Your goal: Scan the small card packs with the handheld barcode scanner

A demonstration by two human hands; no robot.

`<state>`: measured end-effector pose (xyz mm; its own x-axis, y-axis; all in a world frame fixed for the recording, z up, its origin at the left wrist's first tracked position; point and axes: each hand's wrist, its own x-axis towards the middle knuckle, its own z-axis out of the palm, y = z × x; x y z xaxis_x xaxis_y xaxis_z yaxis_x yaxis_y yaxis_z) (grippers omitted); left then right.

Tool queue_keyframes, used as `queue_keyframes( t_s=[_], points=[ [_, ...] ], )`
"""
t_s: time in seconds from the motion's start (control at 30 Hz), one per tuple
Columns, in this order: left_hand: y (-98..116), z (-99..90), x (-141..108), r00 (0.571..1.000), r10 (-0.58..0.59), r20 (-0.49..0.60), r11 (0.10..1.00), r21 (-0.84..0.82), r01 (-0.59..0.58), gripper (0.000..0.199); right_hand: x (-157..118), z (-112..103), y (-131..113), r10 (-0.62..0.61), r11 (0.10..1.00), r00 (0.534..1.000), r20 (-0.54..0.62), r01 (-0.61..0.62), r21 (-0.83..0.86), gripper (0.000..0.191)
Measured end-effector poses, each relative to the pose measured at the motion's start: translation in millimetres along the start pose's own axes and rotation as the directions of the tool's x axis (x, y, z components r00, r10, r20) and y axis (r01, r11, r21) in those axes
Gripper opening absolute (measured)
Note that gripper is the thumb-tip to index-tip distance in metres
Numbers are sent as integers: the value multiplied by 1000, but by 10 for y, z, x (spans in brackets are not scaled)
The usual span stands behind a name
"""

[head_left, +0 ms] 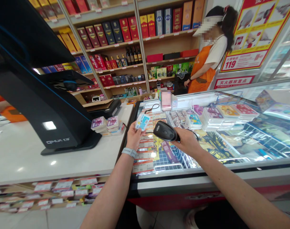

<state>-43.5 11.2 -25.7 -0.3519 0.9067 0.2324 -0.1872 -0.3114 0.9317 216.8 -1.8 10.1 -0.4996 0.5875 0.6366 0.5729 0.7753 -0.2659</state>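
Observation:
My left hand (133, 135), with a grey watch band at the wrist, holds a small blue and white pack (142, 122) over the left edge of the glass-topped freezer (180, 178). My right hand (186, 140) is wrapped round the handle of a black barcode scanner (166, 131), whose head points left, close to the pack. Stacks of similar flat packs (213, 118) in purple, orange and red rest on the glass at the right. Another blue and yellow pack (194, 121) lies beside them.
Two short stacks of purple packs (112, 121) sit on the white counter (63, 165) beside a black checkout terminal (70, 127). A person in an orange apron (201, 70) stands behind the freezer. Shelves of boxes and bottles line the back. A cable loops near my left hand.

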Motion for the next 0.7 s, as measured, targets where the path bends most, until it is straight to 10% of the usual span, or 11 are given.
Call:
queue_keyframes(
  t_s=[0.7],
  points=[
    [2, 6, -1, 1000, 5, 4, 1000, 12, -5, 40, -20, 23, 37, 59, 998, 997, 43, -58, -24, 22]
  ],
)
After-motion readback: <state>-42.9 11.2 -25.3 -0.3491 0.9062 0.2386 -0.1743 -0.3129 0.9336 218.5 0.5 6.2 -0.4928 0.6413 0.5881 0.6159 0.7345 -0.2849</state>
